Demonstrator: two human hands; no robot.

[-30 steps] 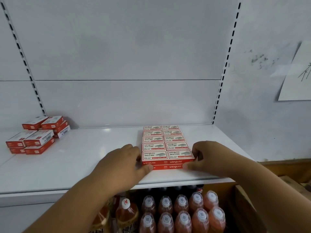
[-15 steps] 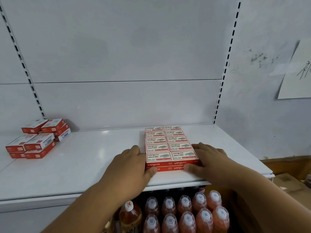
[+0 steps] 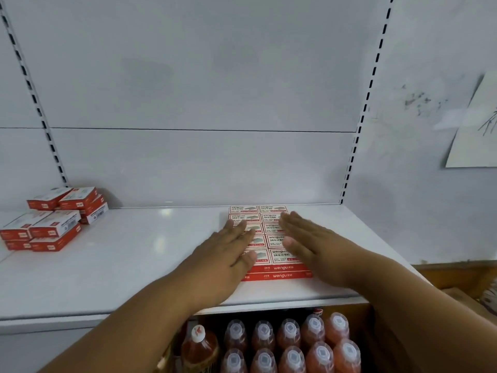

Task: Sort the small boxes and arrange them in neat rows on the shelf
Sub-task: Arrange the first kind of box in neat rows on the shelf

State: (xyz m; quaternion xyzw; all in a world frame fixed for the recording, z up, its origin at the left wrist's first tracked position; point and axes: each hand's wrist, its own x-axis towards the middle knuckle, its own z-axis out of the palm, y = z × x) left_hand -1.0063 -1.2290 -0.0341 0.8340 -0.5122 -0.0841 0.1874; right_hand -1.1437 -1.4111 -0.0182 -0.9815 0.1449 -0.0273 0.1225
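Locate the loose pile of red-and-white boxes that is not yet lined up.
In the head view the loose pile of boxes sits at the far left of the white shelf, near the back panel, well apart from the neat block of boxes.

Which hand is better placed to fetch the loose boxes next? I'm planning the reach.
The left hand, probably. The loose boxes lie at the shelf's far left, on that hand's side; the right hand lies flat across the neat block, farther away.

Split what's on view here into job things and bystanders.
Job: block of arranged boxes, loose pile of boxes, shelf, left hand and right hand flat over the block.
Bystanders: bottles below, paper sheet on the wall.
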